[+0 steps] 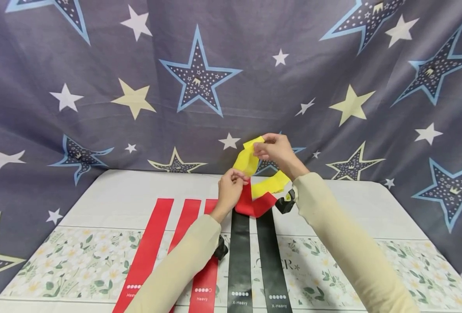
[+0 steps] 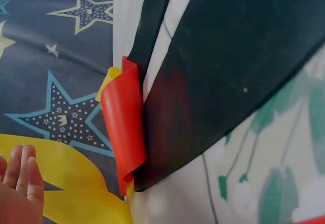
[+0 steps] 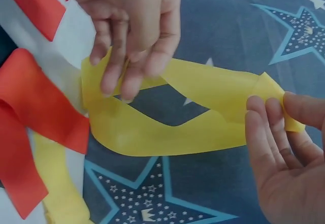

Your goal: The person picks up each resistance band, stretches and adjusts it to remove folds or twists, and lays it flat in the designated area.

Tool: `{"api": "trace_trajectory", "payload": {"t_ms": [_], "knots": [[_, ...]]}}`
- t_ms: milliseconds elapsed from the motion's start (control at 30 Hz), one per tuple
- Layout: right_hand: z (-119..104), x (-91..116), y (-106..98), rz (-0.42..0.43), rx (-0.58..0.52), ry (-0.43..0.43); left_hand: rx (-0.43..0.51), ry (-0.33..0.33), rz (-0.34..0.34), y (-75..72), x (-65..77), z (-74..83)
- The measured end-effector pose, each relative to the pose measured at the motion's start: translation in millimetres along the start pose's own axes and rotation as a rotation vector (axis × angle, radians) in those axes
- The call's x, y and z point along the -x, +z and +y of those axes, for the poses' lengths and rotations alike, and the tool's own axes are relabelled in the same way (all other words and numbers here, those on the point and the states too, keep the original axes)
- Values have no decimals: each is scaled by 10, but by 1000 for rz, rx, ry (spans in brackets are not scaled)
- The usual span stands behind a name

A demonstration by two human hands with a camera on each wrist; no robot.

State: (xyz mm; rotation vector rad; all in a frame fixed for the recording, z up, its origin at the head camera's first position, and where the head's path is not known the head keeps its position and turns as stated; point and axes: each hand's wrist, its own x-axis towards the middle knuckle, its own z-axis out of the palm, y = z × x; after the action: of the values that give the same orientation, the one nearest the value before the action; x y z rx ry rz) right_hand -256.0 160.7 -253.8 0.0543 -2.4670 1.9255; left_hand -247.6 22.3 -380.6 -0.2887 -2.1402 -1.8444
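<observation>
Raised over far edge of table [image 1: 137, 188], seemingly to hold loop open and clear of folded red band [image 1: 246, 206]: yellow band [image 1: 247, 161], pinched up top in right hand [image 1: 277, 150]. Below and apart, near loop's lower end, left hand [image 1: 230, 190]; cannot tell whether gripping.

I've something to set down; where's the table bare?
Left, between the leftmost red strip and starry curtain; also right of the right sleeve. Crowded: the centre, where a yellow strip, folded red strip and black strips gather.

The desk [image 1: 344, 208] is white and floral, the backdrop [image 1: 250, 100] starry grey-blue, the strips [image 1: 247, 161] yellow, red and black.
</observation>
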Motion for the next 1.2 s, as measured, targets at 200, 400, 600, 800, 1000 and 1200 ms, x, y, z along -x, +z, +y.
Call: {"api": "trace_trajectory", "payload": {"t_ms": [200, 400, 600, 800, 1000, 1200], "knots": [[-115, 62, -11, 5, 90, -30, 2, -27, 15, -20, -12, 40], [-181, 132, -22, 20, 168, -55, -6, -17, 9, -35, -6, 72], [-190, 179, -10, 39, 144, -91, -94, 8, 33, -48, 16, 112], [-271, 216, -2, 40, 145, -106, -95, 73, -1, -73, 15, 212], [-384, 276, -7, 53, 92, -128, -78, 161, -28, -110, 6, 337], [-492, 348, -6, 59, 23, -171, -84, 193, -29, -130, 17, 450]]}}
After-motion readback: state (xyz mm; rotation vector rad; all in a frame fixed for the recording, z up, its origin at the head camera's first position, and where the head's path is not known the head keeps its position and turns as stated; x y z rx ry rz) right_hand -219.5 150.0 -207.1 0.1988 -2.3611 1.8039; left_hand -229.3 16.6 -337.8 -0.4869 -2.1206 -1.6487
